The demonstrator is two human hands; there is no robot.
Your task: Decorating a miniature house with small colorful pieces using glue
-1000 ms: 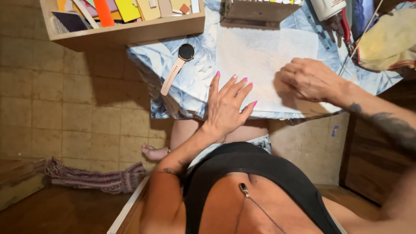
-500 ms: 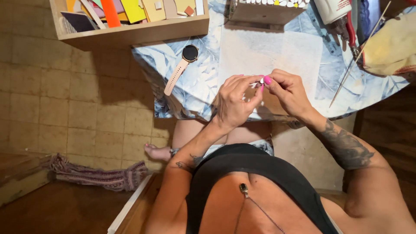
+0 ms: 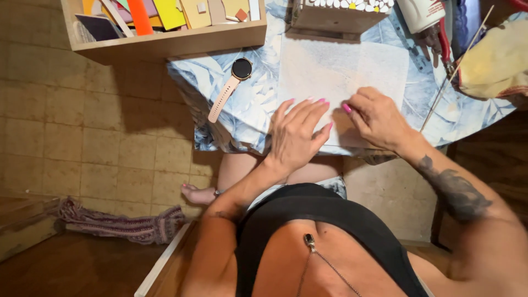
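Left hand [image 3: 297, 135]: flat, fingers spread, palm down on the near left part of the white sheet [image 3: 341, 71]; grip holds nothing.
Right hand [image 3: 379, 118]: fingers curled, tips pressed on the sheet's near edge; whether the grip pinches it, cannot tell.
White sheet: flat on the table [image 3: 258, 104], over a blue leaf-print cloth.
Wristwatch [image 3: 231, 85]: left of the sheet, apart from both hands.
Wooden tray [image 3: 165, 38]: far left, holding coloured pieces.
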